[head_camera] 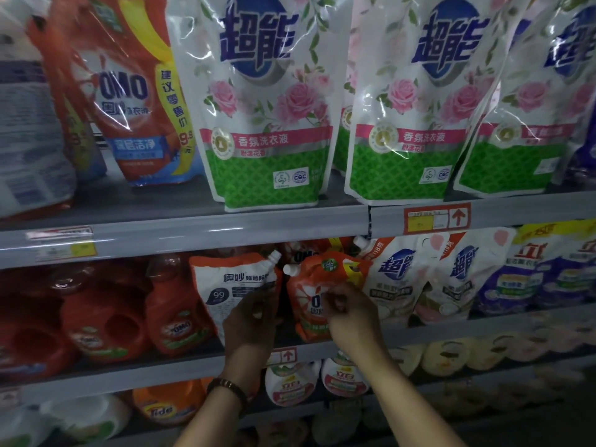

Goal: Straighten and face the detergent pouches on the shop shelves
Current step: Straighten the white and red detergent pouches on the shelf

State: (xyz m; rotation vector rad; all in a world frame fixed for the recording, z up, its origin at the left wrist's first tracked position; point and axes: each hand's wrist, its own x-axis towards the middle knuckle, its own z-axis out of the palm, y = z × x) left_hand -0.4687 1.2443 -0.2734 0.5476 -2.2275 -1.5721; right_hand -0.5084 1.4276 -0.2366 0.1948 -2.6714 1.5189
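Glossy, crinkled plastic film with sharp highlights on the rose-print pouches (264, 101), the white pouch (225, 285) and the orange pouch (306, 282). Smooth white plastic on the spout cap (291, 269). Hard, shiny plastic on the red bottles (106, 321). Smooth, semi-matt grey finish on the shelf edge (193, 233). Paper price label (435, 219).

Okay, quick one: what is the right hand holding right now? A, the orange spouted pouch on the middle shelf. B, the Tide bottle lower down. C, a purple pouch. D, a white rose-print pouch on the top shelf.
A: the right hand grips the orange spouted pouch on the middle shelf, while the left hand holds the white pouch beside it.
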